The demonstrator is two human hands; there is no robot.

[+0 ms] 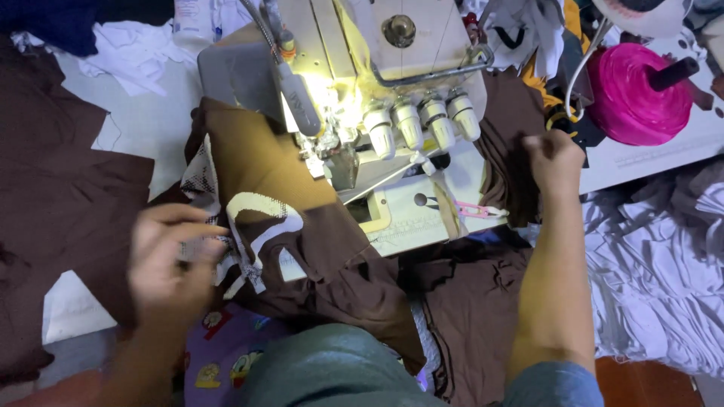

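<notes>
While left hand (170,256) pinches printed brown garment (302,241) at overlock machine (377,98), right hand (554,158) fisted on brown cloth (505,143); best keep seam edge flat

2 bare forearms, short blue-grey sleeve, grey-green garment

The left hand (170,260) is smeared by motion, so its fingers (200,230) cannot be told apart, nor how they meet the brown garment (302,249). The right hand (554,158) is curled with its back to the camera; whether it grips the dark cloth (509,128) under it cannot be told. The sewing machine (377,83) is cut off by the top edge, and glare from its lamp washes out the needle area. The pink spool (637,94) hides part of the bench (656,154). The grey cloth pile (664,271) runs off the right edge.
</notes>
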